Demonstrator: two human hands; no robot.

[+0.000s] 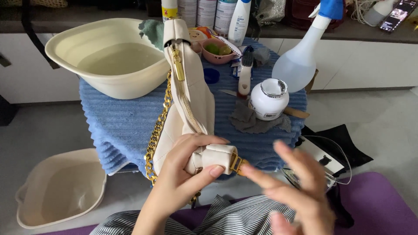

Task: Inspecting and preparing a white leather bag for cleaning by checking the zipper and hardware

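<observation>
My left hand (pixel 183 174) grips the near end of the cream quilted leather bag (pixel 189 100), long axis running away from me; my right hand (pixel 296 191), fingers spread and empty, hovers just beside its gold clasp (pixel 237 164).

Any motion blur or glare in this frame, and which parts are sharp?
Head view: the right hand is smeared by motion blur; the left hand and cream handbag are sharp. Soft, even daylight, faint shadows. Mild glare on the white jar.
</observation>
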